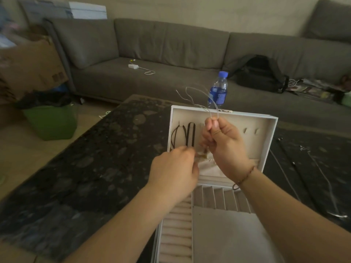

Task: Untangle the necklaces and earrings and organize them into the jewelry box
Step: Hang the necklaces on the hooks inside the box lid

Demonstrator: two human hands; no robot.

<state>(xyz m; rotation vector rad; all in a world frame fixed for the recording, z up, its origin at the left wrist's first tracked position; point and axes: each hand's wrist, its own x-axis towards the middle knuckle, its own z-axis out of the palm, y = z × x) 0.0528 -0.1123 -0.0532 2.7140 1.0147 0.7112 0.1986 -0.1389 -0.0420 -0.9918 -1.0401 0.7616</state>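
— Pinched in the right hand (222,141), a thin silvery necklace (197,95) loops up above the open jewelry box (273,133).
— And the left hand (176,168)?
— Fingers curled at the chain's lower end; blur hides the exact hold.
— Anything stored already?
— Dark cord necklaces (187,135) hang inside the lid; more chains (326,179) lie on the dark table (95,158), right of the box.

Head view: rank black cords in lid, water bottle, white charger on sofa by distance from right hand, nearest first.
From the right hand:
1. black cords, hanging in the box lid just to its left.
2. water bottle, on the table behind the lid.
3. white charger, on the sofa seat, far back left.
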